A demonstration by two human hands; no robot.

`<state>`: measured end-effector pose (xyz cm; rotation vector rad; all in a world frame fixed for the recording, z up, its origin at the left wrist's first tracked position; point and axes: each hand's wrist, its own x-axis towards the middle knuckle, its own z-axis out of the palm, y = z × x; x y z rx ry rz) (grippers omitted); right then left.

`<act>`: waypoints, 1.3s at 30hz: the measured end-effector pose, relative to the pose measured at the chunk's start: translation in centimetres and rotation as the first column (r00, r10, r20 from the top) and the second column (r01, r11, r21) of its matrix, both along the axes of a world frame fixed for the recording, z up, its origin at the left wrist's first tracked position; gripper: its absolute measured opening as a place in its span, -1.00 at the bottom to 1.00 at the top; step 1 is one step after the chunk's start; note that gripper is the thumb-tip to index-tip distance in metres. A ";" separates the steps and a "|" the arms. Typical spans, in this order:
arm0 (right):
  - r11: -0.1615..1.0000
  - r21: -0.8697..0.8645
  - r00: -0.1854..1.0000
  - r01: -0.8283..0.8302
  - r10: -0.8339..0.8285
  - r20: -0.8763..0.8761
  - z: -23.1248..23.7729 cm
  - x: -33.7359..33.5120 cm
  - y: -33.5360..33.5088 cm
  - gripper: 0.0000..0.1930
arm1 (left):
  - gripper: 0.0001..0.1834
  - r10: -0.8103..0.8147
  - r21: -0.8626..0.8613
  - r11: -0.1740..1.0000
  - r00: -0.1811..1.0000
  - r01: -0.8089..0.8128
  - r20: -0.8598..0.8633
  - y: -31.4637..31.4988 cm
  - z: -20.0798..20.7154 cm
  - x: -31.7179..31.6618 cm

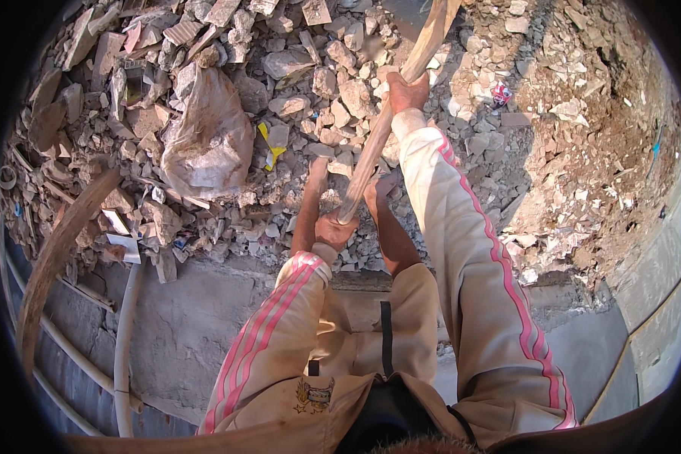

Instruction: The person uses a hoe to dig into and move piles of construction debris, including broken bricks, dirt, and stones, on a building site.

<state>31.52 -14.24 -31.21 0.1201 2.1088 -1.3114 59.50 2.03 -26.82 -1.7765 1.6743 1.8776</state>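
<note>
A long wooden tool handle (368, 163) runs slantwise from my body up past the top edge of the view. My left hand (336, 230) is closed round its lower end, between my shins. Farther up, my right hand (408, 94) grips the handle with the arm stretched out. The tool's working end is not clearly visible, so I cannot tell its kind. Broken rubble (340, 98) lies beneath the handle and around my feet.
A dirty whitish plastic sack (208, 140) lies on the rubble at left, beside a yellow scrap (271, 147). A curved wooden pole (64, 250) and pale pipes (126, 340) stand at far left. Loose brown soil (598, 181) slopes at right. Behind the rubble's near edge is a grey concrete ledge (197, 325).
</note>
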 end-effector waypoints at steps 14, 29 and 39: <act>0.997 -0.076 1.000 -0.012 0.014 0.024 5.0 0.7 2.2 -0.56 | -0.71 -0.063 0.236 0.970 0.997 0.053 0.034 2.2 3.6 -0.1; 0.996 -0.084 0.996 -0.003 0.011 0.090 5.3 4.2 6.9 -0.61 | -0.62 -0.278 0.267 0.939 0.937 0.217 0.213 7.2 5.6 3.2; 0.991 0.079 0.971 -0.107 0.087 0.221 -2.1 -0.2 3.7 -0.52 | -0.62 -0.206 0.105 0.978 0.934 0.182 0.291 4.9 5.2 -0.6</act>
